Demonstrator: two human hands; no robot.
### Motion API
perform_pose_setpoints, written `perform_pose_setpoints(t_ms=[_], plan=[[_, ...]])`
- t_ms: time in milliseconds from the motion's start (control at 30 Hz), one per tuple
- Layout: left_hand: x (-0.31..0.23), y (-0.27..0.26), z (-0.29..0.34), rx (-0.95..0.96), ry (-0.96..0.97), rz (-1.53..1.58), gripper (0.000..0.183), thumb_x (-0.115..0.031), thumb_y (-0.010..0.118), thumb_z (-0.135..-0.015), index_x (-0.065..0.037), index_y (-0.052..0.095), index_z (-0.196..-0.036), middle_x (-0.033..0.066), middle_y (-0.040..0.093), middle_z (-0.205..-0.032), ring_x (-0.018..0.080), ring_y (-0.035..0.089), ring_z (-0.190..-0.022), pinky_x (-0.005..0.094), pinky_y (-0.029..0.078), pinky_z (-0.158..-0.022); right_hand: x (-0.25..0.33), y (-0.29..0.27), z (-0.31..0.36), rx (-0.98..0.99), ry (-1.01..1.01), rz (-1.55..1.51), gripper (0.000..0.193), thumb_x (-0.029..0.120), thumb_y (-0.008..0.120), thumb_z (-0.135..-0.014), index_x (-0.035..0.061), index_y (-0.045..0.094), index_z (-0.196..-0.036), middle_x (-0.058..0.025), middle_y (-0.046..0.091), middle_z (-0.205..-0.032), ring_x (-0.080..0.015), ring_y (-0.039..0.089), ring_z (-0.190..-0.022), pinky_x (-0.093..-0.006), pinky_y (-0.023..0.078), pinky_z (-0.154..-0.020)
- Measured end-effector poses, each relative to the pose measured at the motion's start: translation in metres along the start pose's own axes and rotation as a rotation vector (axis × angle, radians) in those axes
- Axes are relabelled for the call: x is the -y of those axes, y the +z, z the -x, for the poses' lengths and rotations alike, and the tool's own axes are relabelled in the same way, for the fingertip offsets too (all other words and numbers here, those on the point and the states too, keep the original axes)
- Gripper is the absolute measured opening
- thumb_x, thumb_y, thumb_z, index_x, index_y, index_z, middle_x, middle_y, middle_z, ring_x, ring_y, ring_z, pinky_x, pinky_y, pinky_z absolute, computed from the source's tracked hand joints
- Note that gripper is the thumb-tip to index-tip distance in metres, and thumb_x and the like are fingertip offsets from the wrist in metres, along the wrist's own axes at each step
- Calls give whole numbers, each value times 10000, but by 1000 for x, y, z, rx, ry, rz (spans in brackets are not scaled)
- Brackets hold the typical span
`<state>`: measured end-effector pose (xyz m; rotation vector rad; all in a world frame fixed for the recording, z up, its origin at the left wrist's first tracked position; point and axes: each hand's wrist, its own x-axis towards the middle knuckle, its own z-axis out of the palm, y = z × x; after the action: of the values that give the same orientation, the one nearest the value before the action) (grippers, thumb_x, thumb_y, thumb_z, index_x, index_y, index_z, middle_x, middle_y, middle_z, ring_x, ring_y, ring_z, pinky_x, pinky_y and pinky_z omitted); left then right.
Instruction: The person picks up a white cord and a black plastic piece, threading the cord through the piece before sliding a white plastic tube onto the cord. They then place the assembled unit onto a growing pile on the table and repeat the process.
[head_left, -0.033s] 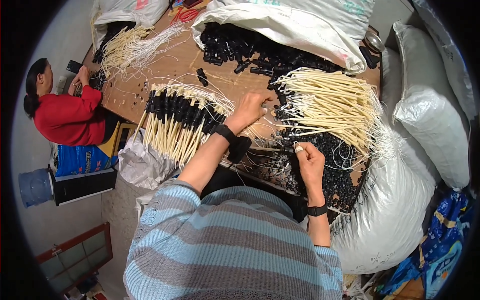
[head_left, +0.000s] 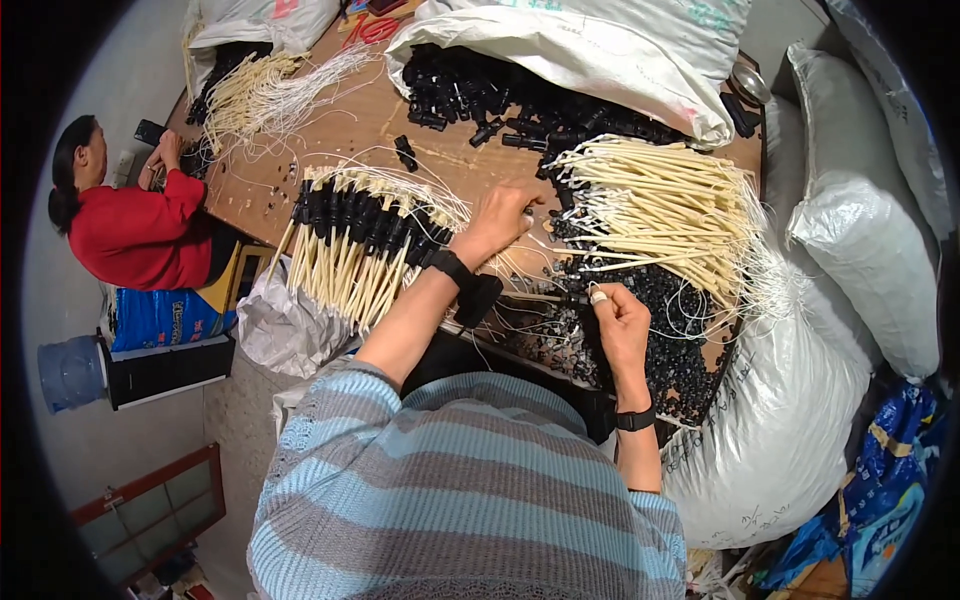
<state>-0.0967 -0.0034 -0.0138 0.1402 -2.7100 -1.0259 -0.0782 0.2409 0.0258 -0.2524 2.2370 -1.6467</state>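
My left hand (head_left: 500, 222) is over the table between two bundles, its fingers bent together; a small dark bit shows at the fingertips, too little to name. Lower right, my right hand (head_left: 622, 322) pinches at the black end of a cream tube (head_left: 532, 297), which lies level to its left. The fingertips partly hide that end. A white band wraps one finger. Right of my left hand lies a pile of cream tubes with white wires (head_left: 660, 205). On the left, tubes with black sockets (head_left: 370, 225) stand in a row beside my left forearm.
Small black parts (head_left: 680, 350) cover the table's near right. Black sockets (head_left: 470, 95) spill from a white sack (head_left: 580, 50) at the back. Full white sacks (head_left: 770, 430) crowd the right side. A person in red (head_left: 140, 220) sits far left, beside another wire bundle (head_left: 250, 100).
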Motion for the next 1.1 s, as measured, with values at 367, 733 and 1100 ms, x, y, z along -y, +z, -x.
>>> perform_pose_setpoints(t_ms=[367,733,1100], plan=[[-101,-2,55,16,372,322,236,45,652,-704,-70,716,-901,79,648,-860,240,624,-787,323,516,-712,-4,19,-19,13,40,-186,165,-57,499,-849,-15,658,-861,17,614,-766,-52,516,-707,-194,400,-638],[-82,2,70,72,-344,887,315,91,603,-744,-12,688,-1029,19,653,-876,70,590,-773,215,484,-691,0,31,-6,-347,-619,501,88,117,639,-864,66,667,-930,-105,639,-718,-254,612,-534,-335,461,-492],[-64,1,67,19,-275,758,134,24,652,-704,-22,699,-821,2,637,-737,55,549,-653,211,442,-590,9,35,3,-219,-650,377,123,54,659,-840,47,672,-963,-73,592,-648,-156,558,-512,-275,425,-485]])
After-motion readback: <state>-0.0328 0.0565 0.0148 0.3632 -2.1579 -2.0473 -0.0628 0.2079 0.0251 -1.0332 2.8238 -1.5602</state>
